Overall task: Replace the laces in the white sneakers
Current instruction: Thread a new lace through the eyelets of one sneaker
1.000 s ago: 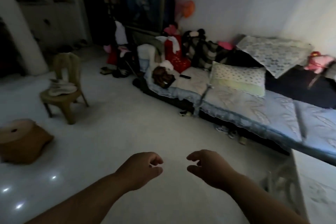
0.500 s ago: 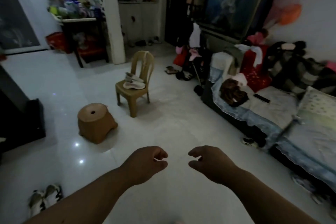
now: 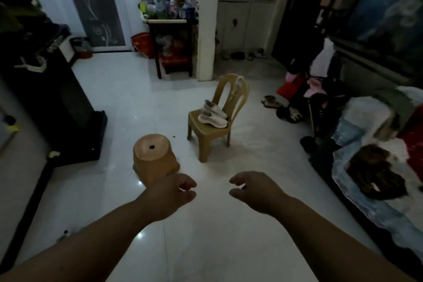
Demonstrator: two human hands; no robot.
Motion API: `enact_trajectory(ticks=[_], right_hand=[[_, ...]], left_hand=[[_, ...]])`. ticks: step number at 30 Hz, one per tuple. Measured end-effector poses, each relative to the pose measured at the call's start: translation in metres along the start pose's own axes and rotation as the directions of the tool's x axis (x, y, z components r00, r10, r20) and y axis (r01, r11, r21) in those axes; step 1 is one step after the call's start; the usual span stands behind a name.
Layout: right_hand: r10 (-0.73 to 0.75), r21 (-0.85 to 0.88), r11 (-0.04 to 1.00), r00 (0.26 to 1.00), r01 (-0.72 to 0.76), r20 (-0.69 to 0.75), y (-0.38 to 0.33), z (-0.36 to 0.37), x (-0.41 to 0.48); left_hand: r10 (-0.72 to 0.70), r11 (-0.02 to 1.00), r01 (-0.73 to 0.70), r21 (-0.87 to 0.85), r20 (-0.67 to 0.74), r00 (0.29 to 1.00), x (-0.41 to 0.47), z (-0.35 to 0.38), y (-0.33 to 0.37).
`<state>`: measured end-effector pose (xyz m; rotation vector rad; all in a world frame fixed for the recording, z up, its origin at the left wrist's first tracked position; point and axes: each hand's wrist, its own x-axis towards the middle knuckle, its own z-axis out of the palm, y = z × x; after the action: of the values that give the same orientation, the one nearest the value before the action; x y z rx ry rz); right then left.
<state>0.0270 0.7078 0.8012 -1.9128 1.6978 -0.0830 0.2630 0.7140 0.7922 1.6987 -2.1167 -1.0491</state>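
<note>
Room dim. Floor [image 3: 119, 103] is white glossy tile with small light glints; it carries everything noted below. Landmark: tan plastic chair [image 3: 243, 89], standing mid-room.

Far left of chair: tall black cabinet [image 3: 48, 103], base on the tile.
Left of chair and nearer me: tan plastic stool [image 3: 153, 155], round top with a centre hole, apart from the chair.
Below the stool, nearer still: my left hand [image 3: 170, 192], palm down, fingers loosely curled, holding nothing; in view it overlaps the stool's lower edge, and I cannot tell whether it touches.
Behind chair, to its left: dark side table [image 3: 172, 27] crowded with bottles. Directly behind chair: white pillar [image 3: 206, 30].
On the chair seat: white sneakers [image 3: 214, 115], the pair side by side, toes pointing to the chair's right. Pale strip hangs over the backrest top; too blurred to identify.
In front of chair, nearer me: my right hand [image 3: 257, 190], palm down, fingers loosely curled, empty. Well short of the sneakers.
Right of chair: loose shoes [image 3: 271, 101] on the tile, then a dark heap of belongings.
Far right of chair: bed [image 3: 366, 204] with blue cover, clothes piled on it
</note>
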Motion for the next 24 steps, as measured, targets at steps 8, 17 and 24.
enact_trajectory(ticks=[8, 17, 24], right_hand=[[-0.096, -0.106, 0.989, 0.994, 0.1, 0.047, -0.015, -0.037, 0.133], [-0.098, -0.048, 0.994, 0.995, 0.098, 0.004, -0.063, -0.079, 0.327], [-0.008, 0.043, 0.999, 1.0, 0.008, 0.013, -0.075, -0.102, 0.437]], left_hand=[[-0.077, 0.996, 0.074, -0.056, -0.059, 0.995, 0.114, -0.051, -0.036], [-0.051, 0.999, 0.051, -0.012, 0.022, 0.998, 0.299, -0.143, -0.09], [-0.037, 0.999, 0.038, -0.007, 0.053, 0.998, 0.41, -0.206, -0.11]])
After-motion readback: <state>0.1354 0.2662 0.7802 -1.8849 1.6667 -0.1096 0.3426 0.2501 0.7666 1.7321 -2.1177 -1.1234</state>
